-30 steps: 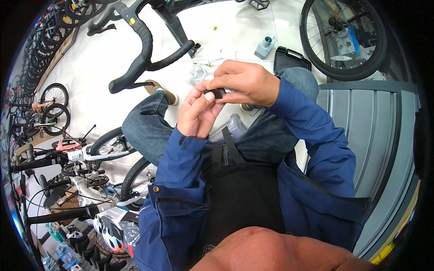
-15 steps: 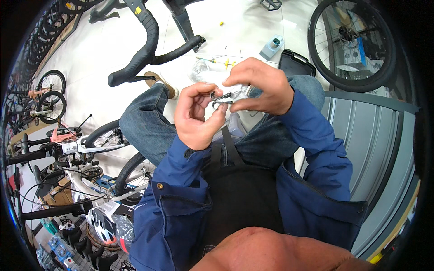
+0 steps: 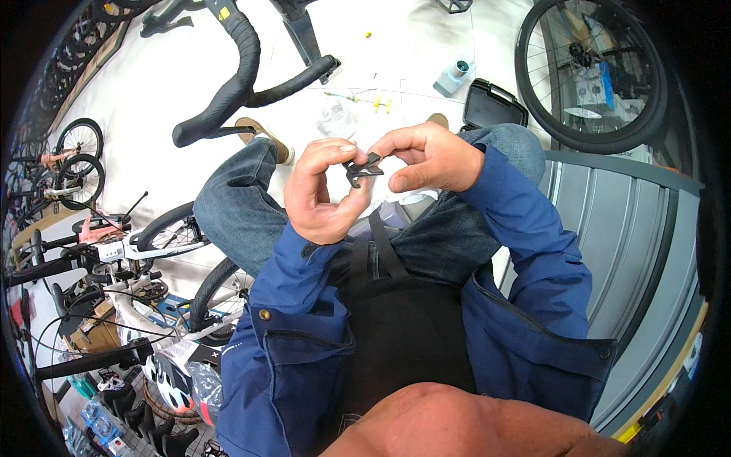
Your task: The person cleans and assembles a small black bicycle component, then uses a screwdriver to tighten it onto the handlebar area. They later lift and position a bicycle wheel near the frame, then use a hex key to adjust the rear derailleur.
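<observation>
Above my lap, my left hand (image 3: 324, 194) pinches a small black forked part (image 3: 363, 170) between thumb and fingers. It has two flat arms and a hooked end; its exact kind is too small to tell. My right hand (image 3: 438, 158) comes in from the right, its index fingertip at the upper arm of the part. The right thumb stays apart from that finger, a little clear of the part. Below the hands, a pale translucent container (image 3: 392, 213) sits between my legs, partly hidden, with white wrapping beside it.
Beyond my knees lie clear plastic wrapping (image 3: 335, 120), yellow-handled tools (image 3: 382, 105), a blue-grey bottle (image 3: 454, 78) and a black case (image 3: 495, 105). Drop handlebars (image 3: 247, 76) hang ahead. A wheel (image 3: 590, 72) and grey ridged panel (image 3: 609, 244) stand right; bicycles (image 3: 122, 251) crowd the left.
The black part has turned in my left fingers and shows its flat arms more. My right thumb has drawn away from it, while the right index finger remains close. The view has shifted slightly.
</observation>
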Tool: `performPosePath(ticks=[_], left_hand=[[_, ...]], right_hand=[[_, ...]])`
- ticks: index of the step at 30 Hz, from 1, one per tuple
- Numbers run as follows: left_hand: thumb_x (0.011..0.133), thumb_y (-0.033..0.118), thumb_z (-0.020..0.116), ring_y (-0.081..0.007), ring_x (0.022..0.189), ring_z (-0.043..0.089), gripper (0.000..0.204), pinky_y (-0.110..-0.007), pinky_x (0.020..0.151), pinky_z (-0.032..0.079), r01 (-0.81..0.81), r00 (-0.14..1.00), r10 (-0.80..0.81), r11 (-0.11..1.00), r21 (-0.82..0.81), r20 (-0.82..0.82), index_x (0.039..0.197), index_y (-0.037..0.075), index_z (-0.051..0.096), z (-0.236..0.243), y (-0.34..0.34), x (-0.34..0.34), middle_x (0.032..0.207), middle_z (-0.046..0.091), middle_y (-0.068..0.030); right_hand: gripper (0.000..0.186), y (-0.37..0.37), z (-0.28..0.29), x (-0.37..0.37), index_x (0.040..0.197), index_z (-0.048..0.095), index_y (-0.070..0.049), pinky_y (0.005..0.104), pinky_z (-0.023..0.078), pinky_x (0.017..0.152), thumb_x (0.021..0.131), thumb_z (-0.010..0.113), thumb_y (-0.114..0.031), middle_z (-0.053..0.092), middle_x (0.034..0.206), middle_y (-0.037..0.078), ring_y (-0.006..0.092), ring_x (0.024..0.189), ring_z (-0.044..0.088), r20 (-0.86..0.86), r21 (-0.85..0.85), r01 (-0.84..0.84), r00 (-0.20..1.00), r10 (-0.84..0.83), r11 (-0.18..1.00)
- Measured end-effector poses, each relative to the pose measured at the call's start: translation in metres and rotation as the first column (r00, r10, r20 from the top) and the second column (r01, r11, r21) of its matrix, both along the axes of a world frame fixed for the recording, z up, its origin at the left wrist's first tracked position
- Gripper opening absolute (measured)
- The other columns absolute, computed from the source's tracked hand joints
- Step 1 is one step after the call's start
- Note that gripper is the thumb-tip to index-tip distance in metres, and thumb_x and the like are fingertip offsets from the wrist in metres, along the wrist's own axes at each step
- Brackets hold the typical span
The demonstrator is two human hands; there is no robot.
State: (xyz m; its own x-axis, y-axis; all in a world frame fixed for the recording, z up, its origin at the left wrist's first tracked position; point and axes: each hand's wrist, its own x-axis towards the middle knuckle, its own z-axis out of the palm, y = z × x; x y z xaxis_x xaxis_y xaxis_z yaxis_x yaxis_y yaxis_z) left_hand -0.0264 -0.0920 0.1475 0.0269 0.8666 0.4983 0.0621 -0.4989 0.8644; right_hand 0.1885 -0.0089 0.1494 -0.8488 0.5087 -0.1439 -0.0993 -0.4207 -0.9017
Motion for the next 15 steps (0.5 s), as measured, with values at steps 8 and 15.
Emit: performPosePath(ticks=[8,15], left_hand=[[0.079,-0.014,0.072,-0.0209,0.104,0.067,0.053,-0.036,0.098,0.053,-0.092,0.989,0.080,0.991,-0.097,-0.125,0.129,-0.001,0.055,-0.002,0.002,-0.002,0.112,0.064,-0.0139],[0.080,-0.006,0.077,-0.0198,0.099,0.071,0.055,-0.033,0.092,0.057,-0.158,0.940,0.098,0.974,-0.162,-0.327,0.130,0.001,0.056,-0.009,0.017,0.000,0.105,0.070,-0.0112]], right_hand=[[0.039,0.010,0.005,0.007,0.104,0.069,-0.002,0.0295,0.052,0.088,0.086,0.088,-0.030,0.068,0.098,0.004,0.0141,0.100,0.064,0.264,0.331,0.036,0.956,-0.129,0.943],[0.028,0.017,0.015,0.004,0.100,0.073,-0.006,0.0311,0.053,0.077,0.078,0.088,-0.013,0.071,0.096,0.007,0.0204,0.086,0.067,0.044,0.871,0.170,0.907,-0.418,0.461]])
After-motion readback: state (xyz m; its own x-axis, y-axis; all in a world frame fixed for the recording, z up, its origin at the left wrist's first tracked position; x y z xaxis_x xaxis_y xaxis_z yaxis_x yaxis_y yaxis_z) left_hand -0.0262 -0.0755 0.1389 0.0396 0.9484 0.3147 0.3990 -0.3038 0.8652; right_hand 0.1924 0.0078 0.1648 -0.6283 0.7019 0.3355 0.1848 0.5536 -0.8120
